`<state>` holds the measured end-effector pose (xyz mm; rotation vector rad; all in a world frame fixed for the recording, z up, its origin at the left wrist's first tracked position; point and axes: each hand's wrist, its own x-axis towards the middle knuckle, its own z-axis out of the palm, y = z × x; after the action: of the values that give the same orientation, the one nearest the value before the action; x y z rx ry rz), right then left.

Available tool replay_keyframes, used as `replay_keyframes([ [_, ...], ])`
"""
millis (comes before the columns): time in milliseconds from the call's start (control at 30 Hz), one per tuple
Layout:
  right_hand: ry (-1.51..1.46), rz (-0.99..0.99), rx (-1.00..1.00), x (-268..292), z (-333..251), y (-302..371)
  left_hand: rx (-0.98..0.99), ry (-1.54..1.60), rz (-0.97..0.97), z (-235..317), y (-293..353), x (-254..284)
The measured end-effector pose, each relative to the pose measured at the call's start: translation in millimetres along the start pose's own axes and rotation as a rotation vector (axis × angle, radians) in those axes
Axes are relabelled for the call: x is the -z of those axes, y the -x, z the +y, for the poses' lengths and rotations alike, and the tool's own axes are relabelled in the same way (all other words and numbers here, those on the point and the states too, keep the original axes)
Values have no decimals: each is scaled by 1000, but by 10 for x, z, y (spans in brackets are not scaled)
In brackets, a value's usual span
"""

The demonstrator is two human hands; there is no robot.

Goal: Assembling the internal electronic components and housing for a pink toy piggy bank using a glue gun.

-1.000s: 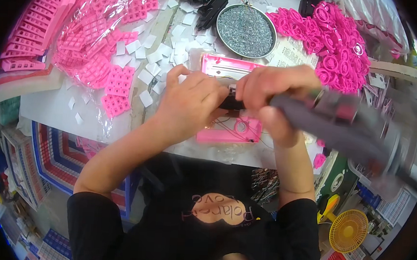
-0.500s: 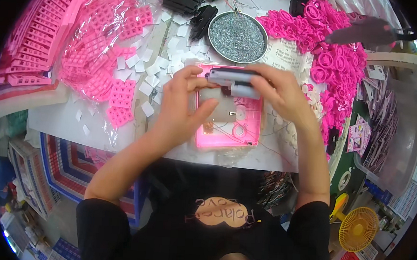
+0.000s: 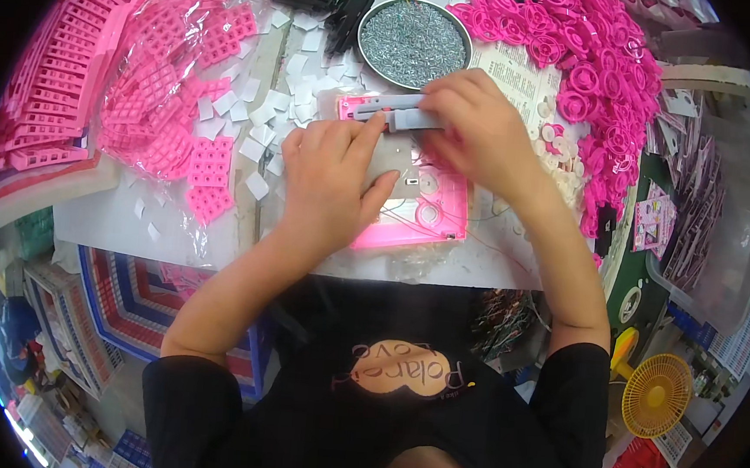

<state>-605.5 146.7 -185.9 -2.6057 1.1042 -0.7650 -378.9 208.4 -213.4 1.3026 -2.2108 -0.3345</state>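
Note:
A shallow pink plastic case (image 3: 405,236) lies on the worktable in front of me, with a grey flat panel (image 3: 395,159) and thin wires inside. Along its far edge sits a long grey plastic part (image 3: 388,113). My right hand (image 3: 478,132) grips this part's right end, its fingertips partly hidden behind it. My left hand (image 3: 331,174) lies over the left side of the case, fingers stretched out. Its index fingertip touches the grey part's near edge, and the thumb hovers over the panel.
Just beyond the case stands a round tray of small metal screws (image 3: 414,45). White square pads (image 3: 260,135) and bagged pink button sheets (image 3: 153,105) lie left. Pink ring parts (image 3: 585,83) and white round pieces (image 3: 562,164) are heaped right. A yellow fan (image 3: 657,395) stands lower right.
The grey part has gone from raised and tilted to lying along the case's far edge. My left index finger has come onto it. A dark hanging object at upper right has left the view.

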Motion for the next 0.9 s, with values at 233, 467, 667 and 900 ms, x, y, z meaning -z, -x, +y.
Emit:
replay_keyframes([
  [233,6,23,-90,-135,55,53,8,-37,-41,44,-131,115],
  [467,-322,71,-137,-258,247,142,-151,-152,82,-574,-1267,-170],
  [667,-394,190,-325,5,463,362,-105,-205,-224,-594,-1439,-277],
  [900,-1454,546,-139,785,-520,-681,-177,-173,-28,-802,-1490,-541],
])
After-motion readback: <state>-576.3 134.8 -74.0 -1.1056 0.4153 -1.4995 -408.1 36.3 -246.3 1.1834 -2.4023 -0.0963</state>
